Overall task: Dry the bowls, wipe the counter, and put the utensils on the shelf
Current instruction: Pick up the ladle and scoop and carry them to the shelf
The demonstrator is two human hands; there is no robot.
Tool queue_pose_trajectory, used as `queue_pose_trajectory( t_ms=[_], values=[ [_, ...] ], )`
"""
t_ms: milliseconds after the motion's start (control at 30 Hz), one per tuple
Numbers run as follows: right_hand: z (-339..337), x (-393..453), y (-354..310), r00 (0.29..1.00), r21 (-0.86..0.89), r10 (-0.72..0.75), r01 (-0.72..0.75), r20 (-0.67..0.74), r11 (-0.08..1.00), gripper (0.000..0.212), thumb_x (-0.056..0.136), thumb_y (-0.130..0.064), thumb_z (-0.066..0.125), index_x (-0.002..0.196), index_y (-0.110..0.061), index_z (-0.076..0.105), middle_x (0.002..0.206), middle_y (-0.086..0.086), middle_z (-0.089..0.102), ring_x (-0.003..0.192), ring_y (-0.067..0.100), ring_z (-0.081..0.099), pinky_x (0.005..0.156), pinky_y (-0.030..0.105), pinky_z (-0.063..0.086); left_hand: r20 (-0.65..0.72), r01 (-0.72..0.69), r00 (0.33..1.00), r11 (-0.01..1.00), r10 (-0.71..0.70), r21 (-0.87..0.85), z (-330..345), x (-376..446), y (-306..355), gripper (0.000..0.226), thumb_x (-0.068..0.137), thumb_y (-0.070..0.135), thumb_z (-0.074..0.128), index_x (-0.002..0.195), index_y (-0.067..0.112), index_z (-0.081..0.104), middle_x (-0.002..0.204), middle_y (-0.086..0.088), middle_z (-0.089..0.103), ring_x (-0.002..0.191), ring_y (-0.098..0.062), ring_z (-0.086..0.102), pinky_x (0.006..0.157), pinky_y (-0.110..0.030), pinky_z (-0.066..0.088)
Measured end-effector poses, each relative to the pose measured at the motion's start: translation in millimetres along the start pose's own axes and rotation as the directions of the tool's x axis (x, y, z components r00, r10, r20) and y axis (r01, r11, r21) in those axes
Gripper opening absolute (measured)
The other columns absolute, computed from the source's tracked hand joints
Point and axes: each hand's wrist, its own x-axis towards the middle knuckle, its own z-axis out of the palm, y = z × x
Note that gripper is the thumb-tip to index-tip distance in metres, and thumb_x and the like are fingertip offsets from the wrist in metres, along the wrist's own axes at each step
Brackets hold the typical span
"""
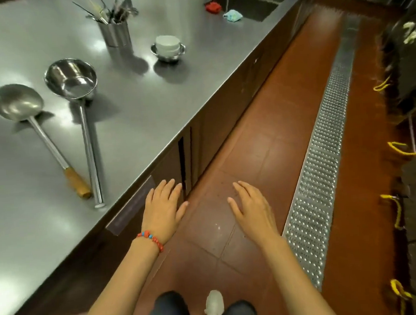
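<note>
My left hand (163, 209) and my right hand (251, 207) hang flat with straight fingers over the floor beside the steel counter (149, 107), holding nothing. On the counter lie a wooden-handled ladle (18, 103) and a long-handled steel scoop (72, 79). Behind them stands a steel holder (115, 32) full of utensils. A stack of white bowls (168, 45) sits in a small steel bowl. A red cloth (213, 7) and a blue cloth (232, 16) lie by the sink (253, 4) at the far end.
A perforated metal drain grate (325, 164) runs along the red tile floor to my right. Dark equipment with yellow hooks (396, 149) lines the right side. Cabinet doors (168, 167) under the counter stand just ahead of my left hand.
</note>
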Motion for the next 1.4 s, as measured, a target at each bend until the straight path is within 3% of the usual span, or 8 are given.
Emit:
queue_pose_trajectory(
  t_ms=[333, 633, 767, 900, 1000, 1133, 1267, 1400],
  values=[
    [52, 104, -105, 0.902, 0.118, -0.387, 0.371, 0.190, 0.921, 0.048, 0.096, -0.037, 0.039, 0.139, -0.017, 0.036, 0.146, 0.003, 0.037, 0.136, 0.017, 0.029, 0.110, 0.032, 0.027, -0.144, 0.404, 0.899, 0.911, -0.413, -0.086, -27, 4, -96, 0.051, 0.091, 0.034, 0.048, 0.137, 0.012, 0.038, 0.147, -0.012, 0.035, 0.138, -0.028, 0.025, 0.110, -0.042, 0.020],
    [112, 169, -204, 0.814, 0.155, -0.546, 0.523, 0.201, 0.838, 0.043, 0.093, -0.029, 0.049, 0.129, -0.007, 0.048, 0.133, 0.014, 0.052, 0.123, 0.029, 0.046, 0.101, 0.038, 0.038, -0.243, 0.516, 0.798, 0.833, -0.552, -0.199, -50, 20, -201, 0.047, 0.088, 0.024, 0.057, 0.130, 0.007, 0.047, 0.140, -0.015, 0.044, 0.132, -0.032, 0.035, 0.106, -0.044, 0.028],
    [135, 187, -233, 0.831, 0.219, -0.492, 0.446, 0.258, 0.868, 0.041, 0.094, -0.032, 0.045, 0.128, -0.010, 0.048, 0.130, 0.011, 0.052, 0.119, 0.028, 0.048, 0.095, 0.038, 0.041, -0.190, 0.567, 0.736, 0.744, -0.650, -0.353, -44, 30, -234, 0.046, 0.090, 0.026, 0.054, 0.131, 0.008, 0.046, 0.138, -0.015, 0.046, 0.129, -0.030, 0.037, 0.106, -0.040, 0.028],
    [155, 198, -251, 0.882, 0.341, -0.300, 0.174, 0.363, 0.924, 0.039, 0.094, -0.035, 0.045, 0.125, -0.014, 0.051, 0.121, 0.009, 0.057, 0.109, 0.025, 0.054, 0.087, 0.034, 0.044, -0.062, 0.599, 0.533, 0.428, -0.844, -0.677, -36, 45, -246, 0.043, 0.088, 0.024, 0.058, 0.125, 0.003, 0.051, 0.121, -0.022, 0.055, 0.106, -0.030, 0.054, 0.094, -0.034, 0.041],
    [167, 208, -263, 0.884, 0.366, -0.227, 0.069, 0.409, 0.928, 0.036, 0.093, -0.037, 0.048, 0.115, -0.010, 0.057, 0.104, 0.011, 0.064, 0.099, 0.028, 0.059, 0.081, 0.034, 0.045, 0.030, 0.622, 0.415, 0.259, -0.909, -0.739, -31, 57, -251, 0.041, 0.086, 0.027, 0.061, 0.117, 0.002, 0.055, 0.112, -0.019, 0.061, 0.087, -0.022, 0.057, 0.081, -0.028, 0.042],
    [181, 220, -280, 0.878, 0.308, -0.131, -0.019, 0.459, 0.951, 0.038, 0.090, -0.044, 0.049, 0.103, -0.011, 0.061, 0.102, 0.011, 0.068, 0.097, 0.030, 0.061, 0.079, 0.036, 0.049, 0.087, 0.661, 0.346, 0.177, -0.934, -0.729, -25, 69, -253, 0.041, 0.079, 0.032, 0.068, 0.105, 0.001, 0.060, 0.097, -0.014, 0.068, 0.090, -0.027, 0.061, 0.074, -0.026, 0.040],
    [193, 225, -289, 0.870, 0.208, -0.099, -0.004, 0.483, 0.978, 0.040, 0.086, -0.050, 0.053, 0.087, -0.011, 0.063, 0.090, 0.010, 0.069, 0.085, 0.029, 0.063, 0.064, 0.030, 0.043, 0.104, 0.697, 0.339, 0.175, -0.935, -0.695, -23, 78, -253, 0.029, 0.074, 0.035, 0.073, 0.069, 0.013, 0.055, 0.065, -0.003, 0.056, 0.064, -0.019, 0.051, 0.057, -0.024, 0.038],
    [198, 229, -293, 0.854, 0.180, -0.087, -0.008, 0.513, 0.984, 0.035, 0.082, -0.046, 0.058, 0.063, -0.017, 0.052, 0.070, 0.006, 0.063, 0.070, 0.025, 0.060, 0.057, 0.027, 0.037, 0.110, 0.712, 0.367, 0.203, -0.924, -0.672, -22, 79, -259, 0.045, 0.073, 0.032, 0.073, 0.047, 0.017, 0.040, 0.044, 0.001, 0.041, 0.044, -0.014, 0.040, 0.046, -0.023, 0.033]
  ],
)
